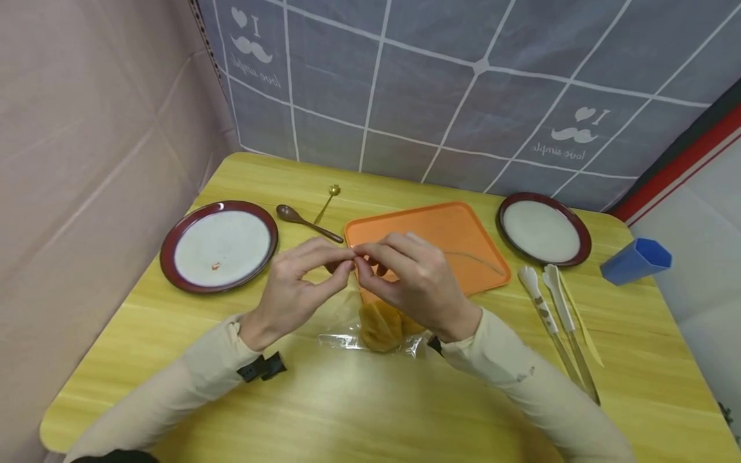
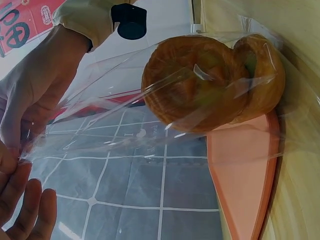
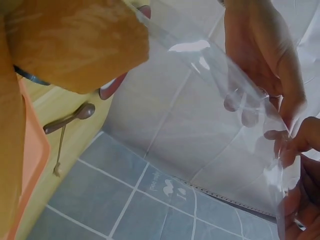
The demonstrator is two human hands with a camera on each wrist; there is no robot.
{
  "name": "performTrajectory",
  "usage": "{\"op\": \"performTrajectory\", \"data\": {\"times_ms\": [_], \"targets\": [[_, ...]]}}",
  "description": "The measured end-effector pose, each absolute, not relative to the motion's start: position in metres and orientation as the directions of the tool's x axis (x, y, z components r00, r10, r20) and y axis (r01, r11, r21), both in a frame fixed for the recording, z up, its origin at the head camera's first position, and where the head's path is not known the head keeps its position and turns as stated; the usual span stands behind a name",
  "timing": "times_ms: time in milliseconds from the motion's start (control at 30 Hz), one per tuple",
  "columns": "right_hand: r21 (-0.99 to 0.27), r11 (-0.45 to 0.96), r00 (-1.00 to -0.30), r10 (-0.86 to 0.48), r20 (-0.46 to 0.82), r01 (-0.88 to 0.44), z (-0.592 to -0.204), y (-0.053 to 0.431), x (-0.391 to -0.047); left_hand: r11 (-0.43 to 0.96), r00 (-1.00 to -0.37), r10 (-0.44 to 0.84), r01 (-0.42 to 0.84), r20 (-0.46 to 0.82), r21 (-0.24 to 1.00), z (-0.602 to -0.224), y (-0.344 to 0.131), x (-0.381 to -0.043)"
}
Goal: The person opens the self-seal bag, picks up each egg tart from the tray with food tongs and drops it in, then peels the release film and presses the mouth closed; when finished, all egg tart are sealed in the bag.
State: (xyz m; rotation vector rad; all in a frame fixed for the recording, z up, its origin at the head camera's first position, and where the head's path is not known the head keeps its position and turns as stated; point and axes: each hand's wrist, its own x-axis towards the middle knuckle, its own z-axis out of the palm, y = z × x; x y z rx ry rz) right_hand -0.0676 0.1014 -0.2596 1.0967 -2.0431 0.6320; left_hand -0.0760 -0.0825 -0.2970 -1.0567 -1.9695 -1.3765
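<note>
A clear plastic bag (image 2: 115,95) holds golden-brown bread rolls (image 1: 381,326) at the near edge of the orange tray (image 1: 422,222). Above it, my left hand (image 1: 295,283) and right hand (image 1: 419,280) meet at the fingertips, pinching the bag's gathered upper end. In the left wrist view the film stretches from the bread to both hands' fingers. From the right wrist view, the film (image 3: 220,65) runs up to the pinching fingers, with the left hand (image 3: 265,55) behind it. A thin brownish strip (image 1: 475,257) lies on the tray, partly hidden by the right hand.
Left on the table are a red-rimmed plate (image 1: 222,247) with a small orange scrap, a dark wooden spoon (image 1: 307,222) and a small gold spoon (image 1: 327,204). To the right are another plate (image 1: 541,229), tongs (image 1: 570,328), a yellow knife (image 1: 581,318) and a blue cup (image 1: 633,262).
</note>
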Motion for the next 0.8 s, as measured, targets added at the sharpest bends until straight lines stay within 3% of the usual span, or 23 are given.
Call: {"op": "performTrajectory", "data": {"times_ms": [400,800], "targets": [[-0.186,0.443,-0.403,-0.468,0.787,-0.877,-0.2548,0.1014,-0.0659,0.175,-0.532,0.282,0.847,0.798,0.503,-0.2923,-0.0808,-0.0752],[-0.040,0.516,-0.339,-0.501,0.796,-0.856,-0.2547,0.0997,-0.0631,0.197,-0.545,0.275,0.838,0.792,0.508,-0.2937,-0.0807,-0.0738]]}}
